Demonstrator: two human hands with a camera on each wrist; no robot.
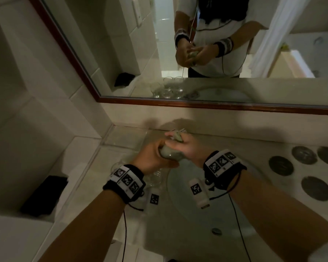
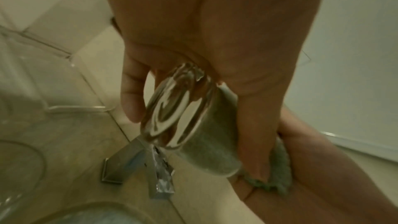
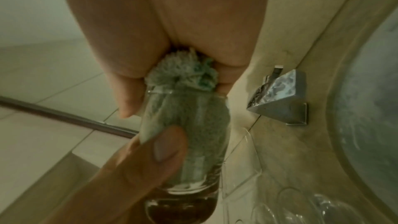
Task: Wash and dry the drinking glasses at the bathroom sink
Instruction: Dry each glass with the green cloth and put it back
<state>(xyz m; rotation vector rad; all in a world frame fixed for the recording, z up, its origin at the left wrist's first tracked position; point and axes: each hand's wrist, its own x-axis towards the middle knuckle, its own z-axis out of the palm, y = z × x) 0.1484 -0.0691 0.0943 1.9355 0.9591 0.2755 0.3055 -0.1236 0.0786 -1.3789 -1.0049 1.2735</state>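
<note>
While held over sink [image 1: 180, 210], drinking glass [image 3: 183, 144] lies sideways between both hands, thick base toward left palm, mouth toward right. Left hand [image 1: 153, 159] wraps glass body; thumb [image 3: 159, 147] presses on wall, fingers [image 2: 131, 91] curl round base. Right hand [image 1: 186, 148] clenches grey-green cloth [image 3: 187, 72], cloth stuffed inside glass, tuft bunched at rim. Faucet [image 3: 280, 94] just beside. More glasses [image 1: 155, 176] on counter, mostly hidden under left wrist. Right fingertips hidden behind cloth.
</note>
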